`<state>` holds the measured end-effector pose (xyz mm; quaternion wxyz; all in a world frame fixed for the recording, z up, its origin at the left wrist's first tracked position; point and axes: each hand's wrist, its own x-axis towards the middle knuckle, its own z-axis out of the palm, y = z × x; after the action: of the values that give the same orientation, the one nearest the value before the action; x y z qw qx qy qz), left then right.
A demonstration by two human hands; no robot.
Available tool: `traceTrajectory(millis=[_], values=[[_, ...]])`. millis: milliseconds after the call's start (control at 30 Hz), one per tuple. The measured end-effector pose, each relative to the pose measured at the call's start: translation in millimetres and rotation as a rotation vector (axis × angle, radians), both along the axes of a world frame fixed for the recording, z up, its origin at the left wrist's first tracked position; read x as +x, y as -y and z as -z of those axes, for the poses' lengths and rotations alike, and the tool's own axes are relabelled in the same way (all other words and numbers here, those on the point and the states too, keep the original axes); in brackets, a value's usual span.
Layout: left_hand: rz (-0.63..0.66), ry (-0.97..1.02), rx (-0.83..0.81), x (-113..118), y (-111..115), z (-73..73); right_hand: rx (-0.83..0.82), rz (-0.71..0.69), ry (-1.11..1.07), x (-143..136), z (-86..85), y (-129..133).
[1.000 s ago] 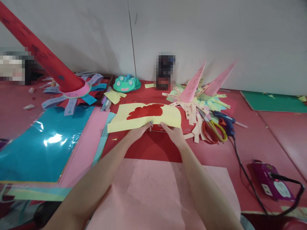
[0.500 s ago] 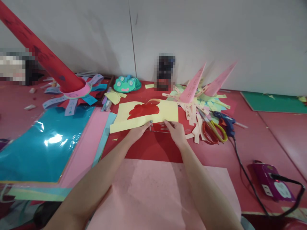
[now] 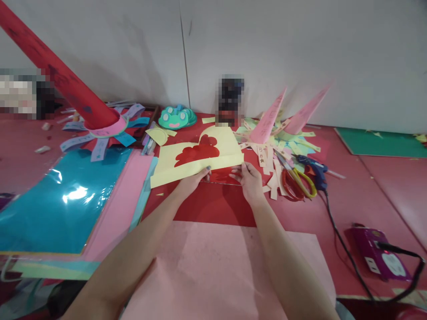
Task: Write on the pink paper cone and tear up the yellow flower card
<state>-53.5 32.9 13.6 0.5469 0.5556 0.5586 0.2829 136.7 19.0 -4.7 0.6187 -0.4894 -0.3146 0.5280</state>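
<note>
A sheet of pale yellow paper (image 3: 170,158) is held up above the table, its lower edge turned up in a long strip. Inside it shows a red scalloped, cloud-like area (image 3: 200,153); whether this is a cut-out hole or a red piece, I cannot tell. My left hand (image 3: 196,177) pinches the sheet at the middle of its lower edge. At the lower right corner, my right hand (image 3: 251,181) grips it between thumb and fingers. Just right of that hand lie scissors (image 3: 298,180) with red and yellow handles, among paper strips (image 3: 273,178).
Pink paper cones (image 3: 269,118) stand behind on the right. A blue glue gun (image 3: 316,171) has its cord running to a purple power box (image 3: 378,253). Left are a tall red cone (image 3: 66,75), a green frog cut-out (image 3: 175,118) and blue sheets (image 3: 66,200). Pink paper (image 3: 220,266) lies in front.
My right hand has slid right along the lower edge to the paper's corner. The strip now shows along the whole edge, and the sheet's far right part has risen. My left hand stays nearly still.
</note>
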Motion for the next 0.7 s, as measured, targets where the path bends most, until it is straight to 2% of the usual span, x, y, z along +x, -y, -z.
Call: traceTrajectory(millis=[167,233,367,467,700], values=[[-0.027,0.078,0.115,-0.4,-1.7,-4.1,-0.015,0.056,-0.096,6.5,3.9,-2.5],[-0.022,0.066,0.099,0.5,-1.1,-6.4,-0.006,0.045,-0.080,5.4,4.5,-2.2],[0.033,-0.015,0.032,4.1,1.7,-7.1,0.030,-0.127,0.153,-2.2,-1.1,3.8],[0.064,-0.007,0.111,6.1,3.5,-6.4,0.069,-0.249,0.302,-7.5,-8.0,9.8],[0.214,-0.126,0.166,5.4,6.6,-12.4,0.107,-0.275,0.378,-12.8,-15.3,15.1]])
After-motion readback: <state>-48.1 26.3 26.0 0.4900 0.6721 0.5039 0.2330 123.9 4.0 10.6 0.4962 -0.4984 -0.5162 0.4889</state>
